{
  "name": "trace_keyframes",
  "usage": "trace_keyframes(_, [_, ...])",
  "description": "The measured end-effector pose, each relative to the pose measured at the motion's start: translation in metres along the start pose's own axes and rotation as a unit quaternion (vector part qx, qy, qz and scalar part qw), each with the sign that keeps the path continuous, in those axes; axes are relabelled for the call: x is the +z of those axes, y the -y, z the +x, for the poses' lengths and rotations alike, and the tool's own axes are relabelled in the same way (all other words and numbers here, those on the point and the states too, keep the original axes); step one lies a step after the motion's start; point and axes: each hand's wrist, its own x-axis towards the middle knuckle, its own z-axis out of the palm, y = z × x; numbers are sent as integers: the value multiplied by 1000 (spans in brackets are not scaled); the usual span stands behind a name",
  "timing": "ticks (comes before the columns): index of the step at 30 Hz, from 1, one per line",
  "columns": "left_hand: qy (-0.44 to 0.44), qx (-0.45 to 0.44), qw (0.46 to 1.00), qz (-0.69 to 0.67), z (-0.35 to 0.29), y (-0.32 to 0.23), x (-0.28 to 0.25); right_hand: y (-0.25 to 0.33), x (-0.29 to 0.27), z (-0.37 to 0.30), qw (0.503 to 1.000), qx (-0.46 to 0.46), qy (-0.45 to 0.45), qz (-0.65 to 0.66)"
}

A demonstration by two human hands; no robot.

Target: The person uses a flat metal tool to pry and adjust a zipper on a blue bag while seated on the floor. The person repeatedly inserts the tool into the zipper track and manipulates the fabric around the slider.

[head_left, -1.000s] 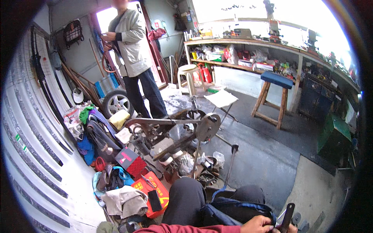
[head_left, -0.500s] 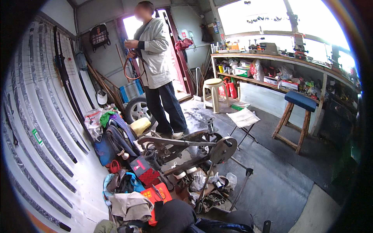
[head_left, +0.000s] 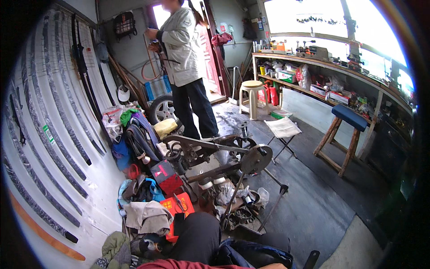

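Sitting low, the person shows only a red sleeve (head_left: 188, 264) and dark knee (head_left: 197, 237) at the bottom edge; both hands are out of view, so neither grip can be told; nearest stands a metal machine (head_left: 215, 157) mid-floor, rags and a red box (head_left: 166, 177) heaped beside it, seemingly for reach; beyond, another person (head_left: 186, 67) handles a hose by the door.
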Motion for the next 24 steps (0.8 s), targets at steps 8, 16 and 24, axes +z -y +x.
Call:
trace_keyframes(8, [23,17,1000,7,-17,-11,14,-37,-10,-23,975,30,-100,198])
trace_keyframes(16, [47,5,994,-99,-36,-23,-10,-45,-10,-42,940,-112,-144,289])
trace_keyframes(24, [54,10,989,-140,-43,-18,-28,-13,55,-46,921,-289,-258,41])
